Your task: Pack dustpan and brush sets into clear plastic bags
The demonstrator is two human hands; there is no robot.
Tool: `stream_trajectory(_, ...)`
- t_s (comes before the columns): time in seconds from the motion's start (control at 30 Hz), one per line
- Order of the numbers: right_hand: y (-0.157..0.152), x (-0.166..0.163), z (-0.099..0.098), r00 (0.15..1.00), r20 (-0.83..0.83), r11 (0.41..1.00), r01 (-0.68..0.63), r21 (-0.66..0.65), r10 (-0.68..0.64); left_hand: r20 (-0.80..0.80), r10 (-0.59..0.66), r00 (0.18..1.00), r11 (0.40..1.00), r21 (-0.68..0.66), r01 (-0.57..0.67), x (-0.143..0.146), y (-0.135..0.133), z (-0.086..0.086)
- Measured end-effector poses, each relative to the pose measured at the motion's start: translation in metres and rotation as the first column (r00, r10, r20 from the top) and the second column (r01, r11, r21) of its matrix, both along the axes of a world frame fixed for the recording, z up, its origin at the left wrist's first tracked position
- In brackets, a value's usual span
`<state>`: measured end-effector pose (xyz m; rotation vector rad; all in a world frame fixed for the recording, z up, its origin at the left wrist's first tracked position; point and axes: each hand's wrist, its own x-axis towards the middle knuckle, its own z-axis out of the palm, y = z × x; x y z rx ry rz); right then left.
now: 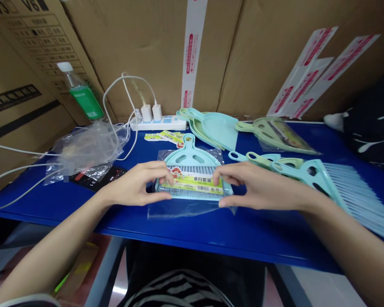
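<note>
In front of me a light-blue dustpan and brush set (193,158) lies in a transparent plastic bag (179,209), handle pointing away. A yellow-and-white label card (200,181) with a red mushroom picture lies across the brush bristles. My left hand (142,183) grips the set's left side, fingertips on the card's end and thumb at the lower edge. On the opposite side, my right hand (252,185) holds it the same way, fingers curled over the card's right end. The palms hide the dustpan's outer corners.
Loose dustpans (219,128) are stacked behind, beside a bagged green set (278,132). Several brushes (310,175) lie at right, partly under my forearm. More label cards (164,137), a power strip (160,123) with white cables, crumpled plastic (86,145), a phone (97,177) and a bottle (85,98) are left.
</note>
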<state>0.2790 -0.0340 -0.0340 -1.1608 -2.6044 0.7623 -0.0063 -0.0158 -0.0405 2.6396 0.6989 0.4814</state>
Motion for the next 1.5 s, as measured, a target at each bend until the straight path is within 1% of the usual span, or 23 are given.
stream_trajectory(0.07,-0.002,-0.005,-0.003,0.999,-0.012,0.998,-0.052,0.027,0.053,0.011,-0.067,0.998,0.996,0.051,0.067,0.002,-0.002,-0.003)
stream_trajectory(0.13,-0.004,-0.007,-0.007,0.993,-0.023,0.992,-0.112,0.055,0.113,-0.009,-0.098,0.995,0.990,0.104,0.098,0.004,-0.004,-0.007)
stream_trajectory(0.2,-0.004,-0.008,-0.011,0.989,-0.035,0.986,-0.142,0.088,0.146,-0.033,-0.096,0.995,0.983,0.155,0.100,0.006,-0.006,-0.009)
stream_trajectory(0.27,-0.004,-0.008,-0.012,0.987,-0.052,0.983,-0.147,0.113,0.153,-0.047,-0.084,0.995,0.966,0.240,0.093,0.007,-0.007,-0.010)
stream_trajectory(0.33,-0.005,-0.009,-0.012,0.986,-0.072,0.981,-0.140,0.136,0.151,-0.074,-0.072,0.995,0.927,0.364,0.094,0.007,-0.008,-0.010)
stream_trajectory(0.4,-0.005,-0.009,-0.010,0.986,-0.077,0.977,-0.132,0.170,0.147,-0.124,-0.067,0.990,0.865,0.488,0.119,0.007,-0.008,-0.011)
stream_trajectory(0.47,-0.005,-0.011,-0.009,0.989,-0.057,0.967,-0.124,0.222,0.139,-0.168,-0.055,0.984,0.799,0.583,0.144,0.008,-0.009,-0.011)
stream_trajectory(0.57,-0.006,-0.013,-0.010,0.992,-0.008,0.939,-0.119,0.323,0.128,-0.211,-0.006,0.977,0.718,0.679,0.151,0.013,-0.011,-0.014)
stream_trajectory(0.63,-0.008,-0.015,-0.013,0.989,0.026,0.902,-0.141,0.408,0.143,-0.242,0.042,0.969,0.682,0.716,0.149,0.016,-0.012,-0.016)
stream_trajectory(0.67,-0.008,-0.016,-0.015,0.986,0.048,0.874,-0.162,0.457,0.157,-0.261,0.065,0.963,0.673,0.724,0.151,0.017,-0.013,-0.017)
stream_trajectory(0.73,-0.010,-0.017,-0.018,0.977,0.110,0.805,-0.211,0.554,0.180,-0.298,0.101,0.949,0.679,0.718,0.153,0.019,-0.014,-0.019)
stream_trajectory(0.83,-0.012,-0.018,-0.021,0.964,0.203,0.703,-0.265,0.660,0.172,-0.341,0.105,0.934,0.726,0.669,0.162,0.020,-0.014,-0.020)
stream_trajectory(0.9,-0.012,-0.018,-0.022,0.959,0.238,0.654,-0.281,0.703,0.157,-0.346,0.095,0.934,0.743,0.648,0.165,0.020,-0.014,-0.020)
stream_trajectory(0.97,-0.011,-0.019,-0.023,0.957,0.255,0.624,-0.285,0.728,0.140,-0.338,0.089,0.937,0.749,0.643,0.161,0.020,-0.015,-0.020)
stream_trajectory(1.23,-0.013,-0.022,-0.026,0.950,0.307,0.587,-0.282,0.759,0.059,-0.345,0.078,0.936,0.774,0.612,0.161,0.020,-0.016,-0.018)
stream_trajectory(1.4,-0.015,-0.022,-0.024,0.955,0.287,0.617,-0.273,0.738,0.080,-0.310,0.076,0.948,0.775,0.616,0.139,0.020,-0.016,-0.019)
stream_trajectory(1.5,-0.015,-0.021,-0.023,0.956,0.283,0.631,-0.268,0.728,0.079,-0.322,0.088,0.943,0.771,0.621,0.140,0.020,-0.016,-0.019)
